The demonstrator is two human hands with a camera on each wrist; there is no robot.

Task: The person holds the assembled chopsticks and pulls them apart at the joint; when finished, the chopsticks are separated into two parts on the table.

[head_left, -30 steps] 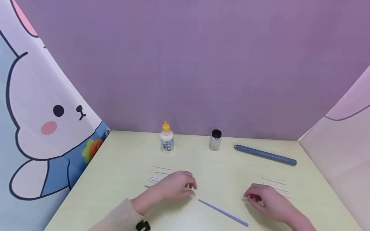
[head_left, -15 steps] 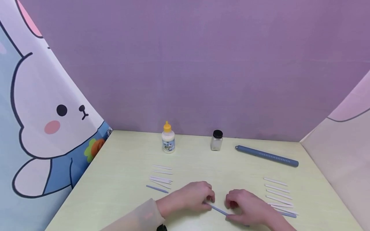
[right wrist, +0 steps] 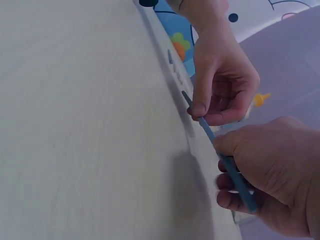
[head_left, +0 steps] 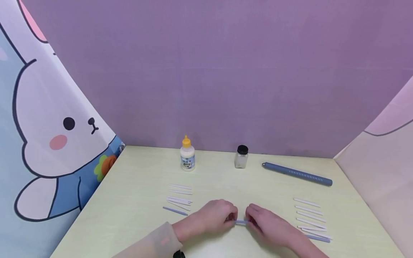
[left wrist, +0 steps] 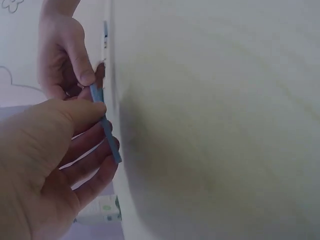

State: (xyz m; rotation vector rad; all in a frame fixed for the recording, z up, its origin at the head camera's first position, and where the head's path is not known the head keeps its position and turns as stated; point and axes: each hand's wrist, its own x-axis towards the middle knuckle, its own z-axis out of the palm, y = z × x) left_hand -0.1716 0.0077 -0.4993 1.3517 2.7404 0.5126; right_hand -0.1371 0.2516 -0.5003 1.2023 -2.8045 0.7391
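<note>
A thin blue-grey stick [head_left: 241,222] is held by both hands near the front middle of the table. My left hand [head_left: 217,216] pinches it between thumb and fingers toward one end. Close beside it, my right hand [head_left: 269,226] pinches the same stick farther along. In the right wrist view the stick [right wrist: 209,131] looks raised off the tabletop, its ends sticking out past both hands. The left wrist view shows the stick [left wrist: 111,142] lying across the left fingers under the thumb. From the head view, only the short stretch between the hands shows.
White sticks [head_left: 180,192] and a blue stick [head_left: 175,211] lie at left; more white sticks [head_left: 311,216] and another blue stick [head_left: 317,238] lie at right. Behind stand a yellow-capped glue bottle [head_left: 188,157] and a black-lidded jar [head_left: 241,159], with a dark blue rod [head_left: 297,174] farther right.
Both hands came together over the blue-grey stick, which lay on the table a second ago. They now pinch it, and it has turned more level across the head view.
</note>
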